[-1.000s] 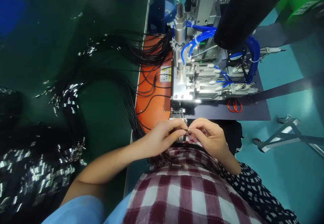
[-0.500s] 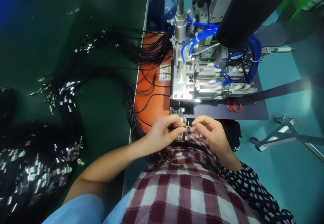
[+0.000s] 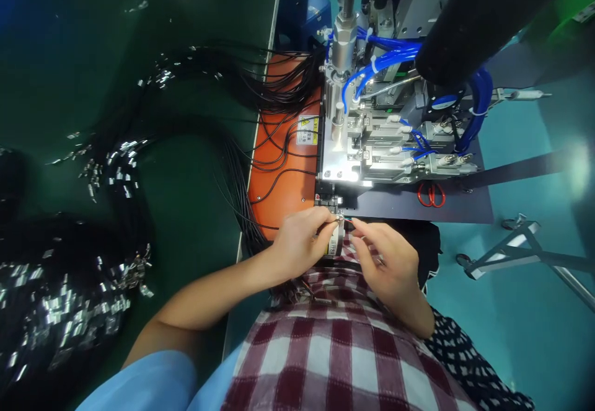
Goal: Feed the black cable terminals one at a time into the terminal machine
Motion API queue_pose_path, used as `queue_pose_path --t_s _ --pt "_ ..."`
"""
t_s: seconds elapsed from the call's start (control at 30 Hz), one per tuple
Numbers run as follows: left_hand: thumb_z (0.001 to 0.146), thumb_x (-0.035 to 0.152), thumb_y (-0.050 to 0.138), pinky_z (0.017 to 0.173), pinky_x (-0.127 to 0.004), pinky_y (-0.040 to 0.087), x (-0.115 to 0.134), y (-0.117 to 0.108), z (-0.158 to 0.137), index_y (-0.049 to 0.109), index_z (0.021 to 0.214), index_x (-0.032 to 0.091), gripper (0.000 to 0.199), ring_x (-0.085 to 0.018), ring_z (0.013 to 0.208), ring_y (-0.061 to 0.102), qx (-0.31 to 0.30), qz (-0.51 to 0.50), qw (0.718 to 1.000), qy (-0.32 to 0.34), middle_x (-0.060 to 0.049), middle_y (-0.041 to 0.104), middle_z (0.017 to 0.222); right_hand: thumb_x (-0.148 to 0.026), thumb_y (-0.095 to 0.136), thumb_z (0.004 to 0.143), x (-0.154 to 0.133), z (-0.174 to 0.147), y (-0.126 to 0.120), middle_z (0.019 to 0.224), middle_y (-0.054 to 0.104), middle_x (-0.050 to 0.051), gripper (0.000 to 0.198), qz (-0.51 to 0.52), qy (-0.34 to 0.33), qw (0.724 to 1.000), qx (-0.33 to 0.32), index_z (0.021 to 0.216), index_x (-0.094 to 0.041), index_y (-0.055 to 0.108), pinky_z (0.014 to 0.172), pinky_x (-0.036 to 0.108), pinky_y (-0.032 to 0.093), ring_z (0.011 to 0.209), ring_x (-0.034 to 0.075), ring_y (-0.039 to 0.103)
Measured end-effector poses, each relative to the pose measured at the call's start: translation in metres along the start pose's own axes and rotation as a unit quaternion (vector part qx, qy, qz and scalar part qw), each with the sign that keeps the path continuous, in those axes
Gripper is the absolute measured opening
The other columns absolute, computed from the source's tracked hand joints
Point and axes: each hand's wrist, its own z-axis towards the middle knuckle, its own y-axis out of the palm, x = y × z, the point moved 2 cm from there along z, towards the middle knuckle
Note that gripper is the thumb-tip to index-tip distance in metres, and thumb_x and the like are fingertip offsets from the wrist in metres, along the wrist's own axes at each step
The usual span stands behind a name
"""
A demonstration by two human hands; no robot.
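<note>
My left hand (image 3: 302,243) pinches the end of a black cable (image 3: 267,227) between thumb and forefinger, at a small metal fixture (image 3: 341,218) on the front of the machine. Thin coloured wires (image 3: 348,219), red and blue, stick out of the cable end toward the right. My right hand (image 3: 388,262) is beside them, its forefinger tip at the wire ends and its thumb held apart below. Whether that forefinger presses on the wires is too small to tell. A label with printed characters (image 3: 333,243) shows just below the fixture.
The machine (image 3: 344,157) carries metal cylinders and blue air tubes (image 3: 395,57). Bundled black cables (image 3: 237,181) cross its orange base (image 3: 283,188) onto the dark green table (image 3: 195,181). Red-handled scissors (image 3: 431,194) lie on the grey plate. A blue bin (image 3: 302,14) stands behind.
Both hands have brought the cable end slightly up to the metal fixture. My right thumb has moved away from the forefinger, and the wires now lie at the fixture.
</note>
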Motion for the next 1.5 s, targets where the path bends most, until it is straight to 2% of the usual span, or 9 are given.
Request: queue_pose_path --t_s 0.13,0.3,0.47,0.57,0.83,0.97,1.1,1.3,1.5 --pt "0.090 0.016 0.056 0.062 -0.022 0.044 -0.004 0.001 0.000 0.063 0.082 0.016 0.011 -0.012 0.066 0.060 0.019 0.021 1.000 0.011 -0.002 0.066 0.074 -0.013 0.066 0.088 -0.003 -0.008 0.008 0.100 0.076 0.008 0.041 -0.141 -0.112 0.984 -0.007 0.128 -0.018 0.061 0.066 0.033 0.044 0.078 0.019 0.069" --pt "0.090 0.018 0.059 0.060 -0.021 0.044 -0.006 0.002 0.001 0.064 0.082 0.017 0.009 -0.011 0.065 0.059 0.020 -0.040 0.999 -0.029 -0.001 0.067 0.074 -0.021 0.062 0.091 0.010 0.002 0.008 0.089 0.073 0.004 0.018 0.109 0.130 0.985 0.023 0.107 -0.021 0.070 0.064 0.030 0.049 0.068 0.015 0.065" --pt "0.089 0.017 0.061 0.060 -0.020 0.044 -0.004 0.003 0.000 0.064 0.080 0.016 0.009 -0.010 0.063 0.058 0.022 -0.089 0.995 -0.039 0.000 0.065 0.072 -0.036 0.067 0.088 0.016 0.013 0.024 0.067 0.061 -0.002 0.019 0.473 0.332 0.814 -0.055 0.080 -0.019 0.068 0.047 0.022 0.039 0.048 0.007 0.050" --pt "0.088 0.018 0.063 0.059 -0.020 0.044 -0.005 0.006 -0.001 0.063 0.079 0.016 0.009 -0.010 0.062 0.057 0.023 -0.127 0.990 -0.052 0.000 0.064 0.071 -0.035 0.071 0.085 0.015 0.014 0.033 0.064 0.057 -0.004 0.021 0.529 0.349 0.771 -0.055 0.073 -0.018 0.065 0.046 0.020 0.036 0.046 0.005 0.046" --pt "0.088 0.025 0.064 0.057 -0.019 0.044 -0.003 0.009 0.003 0.064 0.095 0.017 0.011 -0.009 0.064 0.054 -0.034 -0.317 0.934 -0.162 0.000 0.057 0.078 -0.027 0.068 0.088 0.014 0.010 0.036 0.063 0.057 -0.004 0.012 0.423 0.254 0.870 0.005 0.079 -0.020 0.065 0.049 0.022 0.041 0.048 0.007 0.050" --pt "0.086 0.033 0.067 0.043 -0.018 0.036 -0.001 0.007 0.008 0.065 0.096 0.015 0.020 -0.004 0.046 0.047 -0.095 -0.414 0.873 -0.240 0.002 0.057 0.074 -0.026 0.065 0.090 0.015 0.010 0.034 0.061 0.054 -0.005 0.014 0.413 0.228 0.881 -0.039 0.078 -0.020 0.061 0.049 0.022 0.039 0.048 0.007 0.049" --pt "0.078 0.034 0.076 0.043 -0.018 0.034 -0.001 0.010 0.007 0.060 0.076 0.014 0.026 -0.005 0.046 0.049 -0.062 -0.464 0.838 -0.281 0.002 0.057 0.069 -0.027 0.065 0.089 0.015 0.008 0.033 0.061 0.052 -0.005 0.015 0.412 0.216 0.883 -0.063 0.077 -0.020 0.060 0.048 0.023 0.038 0.049 0.008 0.048" --pt "0.076 0.034 0.077 0.046 -0.019 0.029 -0.001 0.022 0.002 0.058 0.070 0.014 0.028 -0.003 0.046 0.039 0.016 -0.505 0.815 -0.285 0.004 0.054 0.066 -0.028 0.064 0.090 0.012 0.005 0.043 0.068 0.054 -0.003 0.016 0.365 0.218 0.905 -0.018 0.077 -0.020 0.060 0.051 0.025 0.040 0.053 0.009 0.049" --pt "0.076 0.030 0.076 0.048 -0.019 0.024 -0.004 0.020 0.003 0.066 0.088 0.014 0.022 -0.004 0.047 0.035 -0.046 -0.494 0.810 -0.311 0.008 0.043 0.053 -0.023 0.063 0.090 0.013 0.006 0.042 0.073 0.056 -0.002 0.012 0.330 0.177 0.927 0.000 0.078 -0.021 0.062 0.053 0.026 0.041 0.055 0.010 0.050"
